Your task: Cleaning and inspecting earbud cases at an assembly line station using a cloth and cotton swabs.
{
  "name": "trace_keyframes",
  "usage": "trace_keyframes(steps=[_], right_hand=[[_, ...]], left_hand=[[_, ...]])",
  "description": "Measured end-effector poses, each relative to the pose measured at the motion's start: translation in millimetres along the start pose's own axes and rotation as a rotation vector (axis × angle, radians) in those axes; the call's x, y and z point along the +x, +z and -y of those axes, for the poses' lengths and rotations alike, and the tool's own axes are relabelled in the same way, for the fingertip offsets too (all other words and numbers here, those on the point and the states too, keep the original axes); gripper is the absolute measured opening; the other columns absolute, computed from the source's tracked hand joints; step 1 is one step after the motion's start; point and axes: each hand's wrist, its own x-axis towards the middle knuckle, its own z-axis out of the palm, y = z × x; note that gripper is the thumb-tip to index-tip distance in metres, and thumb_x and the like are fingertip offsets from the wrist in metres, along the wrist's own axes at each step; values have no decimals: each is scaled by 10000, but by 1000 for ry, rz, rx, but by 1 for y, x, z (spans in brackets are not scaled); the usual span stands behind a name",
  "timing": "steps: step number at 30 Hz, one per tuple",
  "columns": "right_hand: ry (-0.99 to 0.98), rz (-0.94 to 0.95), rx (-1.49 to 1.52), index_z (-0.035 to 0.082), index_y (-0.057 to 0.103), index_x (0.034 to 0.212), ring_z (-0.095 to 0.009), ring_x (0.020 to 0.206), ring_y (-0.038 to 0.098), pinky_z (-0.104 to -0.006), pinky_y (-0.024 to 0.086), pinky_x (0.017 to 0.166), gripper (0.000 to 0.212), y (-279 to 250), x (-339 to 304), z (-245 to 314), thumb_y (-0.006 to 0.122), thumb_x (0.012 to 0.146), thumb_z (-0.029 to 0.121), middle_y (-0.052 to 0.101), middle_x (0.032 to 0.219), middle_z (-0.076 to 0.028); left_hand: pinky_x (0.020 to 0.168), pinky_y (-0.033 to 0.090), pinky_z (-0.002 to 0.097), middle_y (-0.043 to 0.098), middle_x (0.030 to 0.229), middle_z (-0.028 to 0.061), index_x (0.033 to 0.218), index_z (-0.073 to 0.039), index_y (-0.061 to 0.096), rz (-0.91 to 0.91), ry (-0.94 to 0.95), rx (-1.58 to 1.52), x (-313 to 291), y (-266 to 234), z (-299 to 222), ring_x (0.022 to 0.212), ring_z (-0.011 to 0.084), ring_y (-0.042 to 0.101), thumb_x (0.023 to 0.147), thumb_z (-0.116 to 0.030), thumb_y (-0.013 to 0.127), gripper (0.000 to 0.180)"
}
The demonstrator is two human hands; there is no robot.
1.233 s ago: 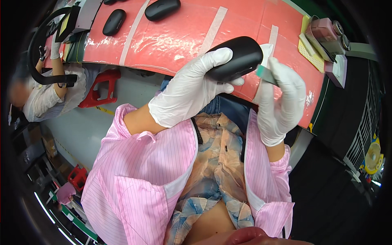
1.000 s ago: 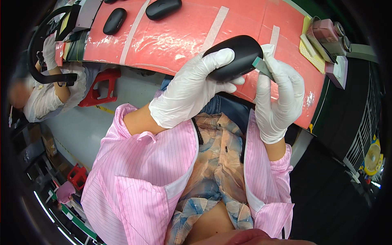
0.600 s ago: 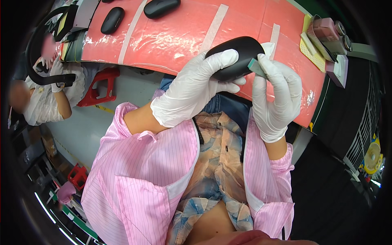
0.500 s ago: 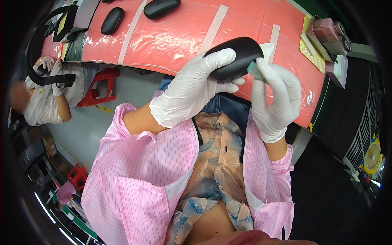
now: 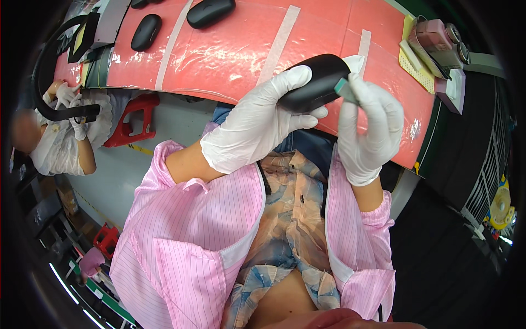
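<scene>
My left hand [image 5: 263, 112], in a white glove, is closed round a smooth black oval case [image 5: 315, 82], thumb on top and fingers underneath. The case is held above the near edge of the pink-covered table. At the case's right end, my gloved right hand [image 5: 372, 123] pinches a small, thin green-grey piece [image 5: 345, 90] between thumb and fingertips. A narrow gap shows between that piece and the case. Something white and thin, like a tissue [image 5: 355, 64], shows just beyond the right fingertips; whether it is held I cannot tell.
More black cases [image 5: 211, 12] lie toward the table's far left. Pale tape strips [image 5: 279, 46] cross the pink cover [image 5: 235, 66]. At the right stand a wire holder with containers [image 5: 438, 41] and a tissue box [image 5: 452, 90]. A co-worker [image 5: 66, 131] sits left, near a red stool [image 5: 134, 120].
The green-grey piece has come slightly away from the case's end. The case has shifted a little within view, and both hands keep their grips.
</scene>
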Motion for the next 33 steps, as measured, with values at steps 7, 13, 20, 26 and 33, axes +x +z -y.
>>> trace_keyframes(steps=[7, 13, 20, 26, 33], right_hand=[[38, -122, 6, 20, 670, 1115, -180, 879, 619, -291, 498, 776, 345, -6, 6, -14, 641, 792, -98, 638, 1002, -98], [304, -151, -179, 20, 651, 1110, -155, 842, 634, -272, 497, 728, 277, -39, 13, -75, 638, 834, 2, 674, 973, -82], [347, 99, -281, -20, 613, 1134, -243, 971, 626, -326, 488, 843, 279, -59, 23, -125, 640, 889, 113, 651, 1082, -140], [259, 185, -737, -6, 629, 1112, -346, 979, 624, -397, 492, 838, 302, -45, 36, -177, 558, 937, 229, 655, 1042, -198], [608, -59, 222, 7, 631, 1034, -192, 764, 559, -279, 466, 761, 176, -27, 43, -82, 627, 861, 38, 618, 824, -56]], left_hand=[[672, 582, 238, 618, 1051, 100, 1199, 18, 516, 20, -30, -18, 2, 0, -1, 821, 175, 658, 957, -272, 571, 382], [673, 550, 257, 623, 1051, 100, 1200, 3, 523, -49, -62, -1, 5, 4, -2, 807, 171, 653, 931, -294, 608, 410], [692, 515, 260, 620, 1096, 88, 1214, -10, 519, -123, -2, -28, 5, 3, 2, 874, 162, 630, 903, -253, 637, 412], [736, 530, 303, 612, 1120, 126, 1212, 10, 516, -72, -19, 3, 0, 3, 0, 922, 217, 640, 900, -225, 609, 401], [764, 558, 310, 633, 1074, 114, 1147, 2, 566, -51, 95, 153, 2, 5, 3, 910, 209, 658, 965, -365, 558, 409]])
